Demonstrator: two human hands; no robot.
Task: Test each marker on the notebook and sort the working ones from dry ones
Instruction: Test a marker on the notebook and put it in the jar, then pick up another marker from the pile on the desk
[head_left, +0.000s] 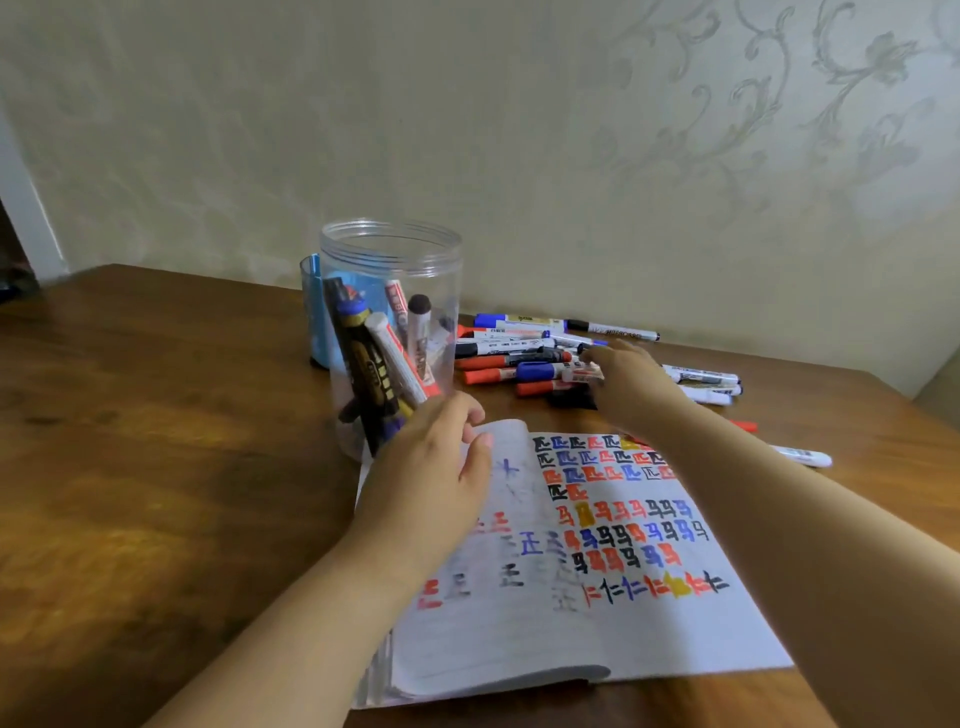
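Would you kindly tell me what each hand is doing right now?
Left hand: open, fingers resting on the notebook.
Right hand: on the marker pile; grip cannot be told.

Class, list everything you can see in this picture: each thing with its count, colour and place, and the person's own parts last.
Notebook: one, white pages with red, blue, black and yellow marks, open at near table edge.
Clear jar: one, transparent, upright left of the pile, several markers inside.
Blue holder: one, behind the jar.
Marker pile: many, red, blue, black, white, behind the notebook.
Table: one, brown wood.
Wall: pale, patterned.
Left hand: on notebook's left page.
Right hand: reaching into the pile.
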